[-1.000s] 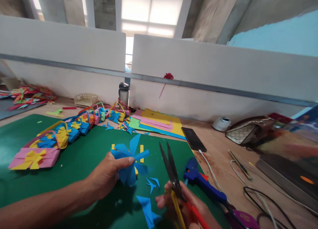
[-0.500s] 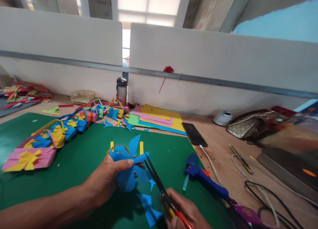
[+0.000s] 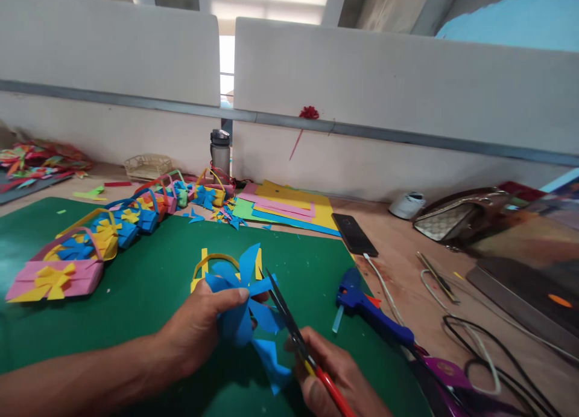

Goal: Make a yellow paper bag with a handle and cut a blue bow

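A blue paper flower with several long petals is pinched in my left hand, the thumb lying across its middle. My right hand grips scissors with red and yellow handles. Their dark blades point up and left, with the tips at the end of one right-hand petal. Below the flower a blue paper scrap lies on the green mat. Behind my left hand is a yellow paper basket with a curved handle, partly hidden by the flower.
Small paper baskets with flowers line the mat's left side. Coloured sheets lie behind the mat beside a phone. A blue glue gun with its cord rests at right. A bottle stands at the back.
The flower has turned slightly and its petals spread wider to the right. The scissors stay beside the right petal. A small blue scrap is no longer visible beneath it. The view has tilted down a little.
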